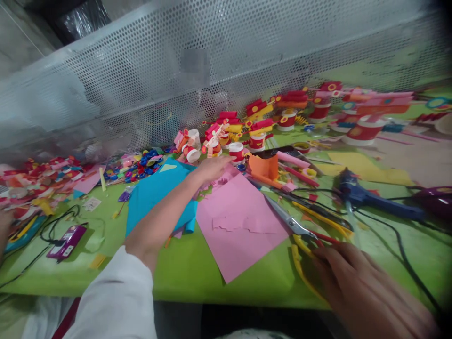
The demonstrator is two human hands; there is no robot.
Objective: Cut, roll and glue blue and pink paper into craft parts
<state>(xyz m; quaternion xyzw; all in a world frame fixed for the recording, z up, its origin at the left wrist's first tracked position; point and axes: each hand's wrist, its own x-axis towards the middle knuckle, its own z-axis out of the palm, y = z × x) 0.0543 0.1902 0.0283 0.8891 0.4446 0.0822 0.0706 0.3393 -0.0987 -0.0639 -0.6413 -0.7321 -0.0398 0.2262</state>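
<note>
My left hand (216,170) reaches over the far edge of a pink sheet (243,212), close to small pink scraps and a little red-and-white cup (236,151). Its fingers are blurred and partly hidden, so their grip is unclear. On the right, my right hand (360,278) is closed around the yellow handles of a pair of scissors (294,227). The blades point away to the left, across the corner of the pink sheet, which bears a cut or drawn notched outline. Blue sheets (151,197) lie beneath and beside my left forearm.
Several red paper-craft cups (261,140) stand along a perforated metal panel (148,84). Bottle caps (141,165) are heaped at the left. A blue glue gun (374,195) with its cord lies at the right. A purple device (67,243) sits at left; another person's hand (4,228) shows there.
</note>
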